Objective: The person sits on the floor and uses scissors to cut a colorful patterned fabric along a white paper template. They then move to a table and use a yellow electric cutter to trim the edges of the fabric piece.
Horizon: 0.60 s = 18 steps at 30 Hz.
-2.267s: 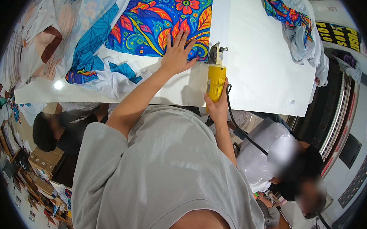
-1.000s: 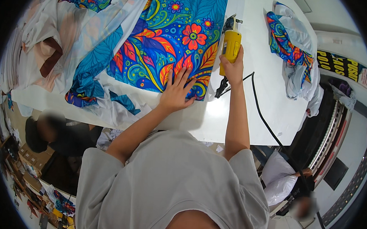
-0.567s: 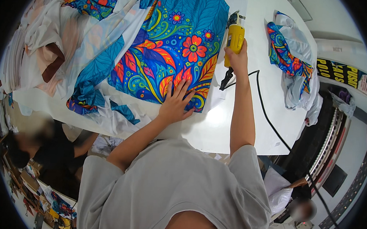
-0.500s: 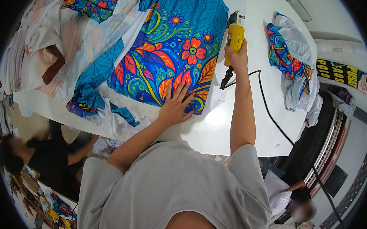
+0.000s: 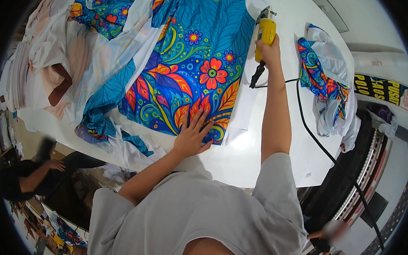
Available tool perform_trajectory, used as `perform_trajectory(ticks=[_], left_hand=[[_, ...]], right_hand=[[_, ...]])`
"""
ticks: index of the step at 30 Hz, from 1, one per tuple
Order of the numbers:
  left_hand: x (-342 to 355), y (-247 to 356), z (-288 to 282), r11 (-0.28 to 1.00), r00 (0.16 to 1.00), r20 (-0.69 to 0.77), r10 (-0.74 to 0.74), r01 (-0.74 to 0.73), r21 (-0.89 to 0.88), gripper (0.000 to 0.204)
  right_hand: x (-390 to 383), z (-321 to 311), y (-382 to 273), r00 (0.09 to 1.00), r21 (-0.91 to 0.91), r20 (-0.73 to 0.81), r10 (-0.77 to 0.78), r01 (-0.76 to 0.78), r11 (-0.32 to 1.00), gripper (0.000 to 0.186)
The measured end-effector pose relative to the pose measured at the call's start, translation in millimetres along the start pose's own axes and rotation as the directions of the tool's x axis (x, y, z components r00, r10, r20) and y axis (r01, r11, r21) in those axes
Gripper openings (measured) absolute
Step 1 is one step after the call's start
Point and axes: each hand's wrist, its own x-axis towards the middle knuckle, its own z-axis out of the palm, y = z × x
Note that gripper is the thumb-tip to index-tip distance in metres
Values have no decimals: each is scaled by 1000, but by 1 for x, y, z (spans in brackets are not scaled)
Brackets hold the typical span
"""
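Observation:
A blue and teal printed fabric panel (image 5: 188, 76) with red and orange flowers and leaves lies spread on the white table (image 5: 282, 117). My left hand (image 5: 192, 136) rests flat on its near end, fingers spread. My right hand (image 5: 270, 53) is wrapped around the yellow body of an electric fabric cutter (image 5: 266, 29), beside the panel's right edge. The cutter's metal head points away from me, near the upper part of that edge. A black cord (image 5: 310, 139) runs from its back end across the table to the right.
White and pale sheets with printed fabric pieces (image 5: 109, 100) are heaped at left. A crumpled printed offcut (image 5: 322, 75) lies at right. Pale material shows along the panel's right edge. One person (image 5: 33, 174) is at lower left, another (image 5: 324, 244) at lower right.
My right hand and the cutter have moved farther away along the panel's right edge. My left hand stays flat on the near end. The person at lower left has shifted posture.

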Motion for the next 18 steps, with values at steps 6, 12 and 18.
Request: perform_trajectory(ticks=[6,12,18], left_hand=[[2,0,-2,1000,999,42,-14,15,-8,64],[-5,-1,2,999,1000,-23,-5,4,-41,63],[-4,3,-5,1000,1000,1,7,-7,-22,63]], right_hand=[[141,-9,25,989,-141,-96,112,-124,982,85],[208,-38,17,965,-12,-117,235,-238,971,50],[114,-71,7,980,-32,-58,191,-193,981,48]])
